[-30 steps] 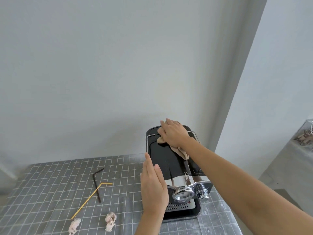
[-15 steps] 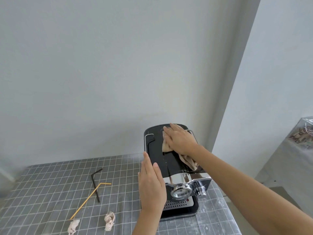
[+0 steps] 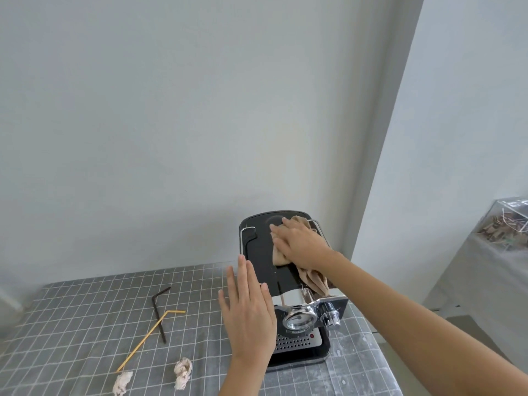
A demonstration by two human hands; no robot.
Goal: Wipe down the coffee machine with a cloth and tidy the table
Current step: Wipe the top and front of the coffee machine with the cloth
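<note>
Ahead of you, a plain pale wall [image 3: 171, 124] rises behind the bench. To your right a corner pillar [image 3: 383, 195] juts out, a lighter wall [image 3: 471, 110] beyond it. At far right stands a grey-draped stand [image 3: 485, 281] carrying a clear box [image 3: 508, 221] of mixed scraps, too blurred to identify. A strip of grey floor [image 3: 423, 364] shows below it.

A plain indoor room, more a staged work corner than a fitted kitchen: bare pale walls [image 3: 200, 110] meet at a corner, with nothing hung on them. A tabletop [image 3: 71, 324] under a grey grid-patterned cloth stands against the wall and carries a black and chrome coffee machine [image 3: 297, 324]. At the right edge stands a clear box [image 3: 505, 224] of mixed scraps.
</note>
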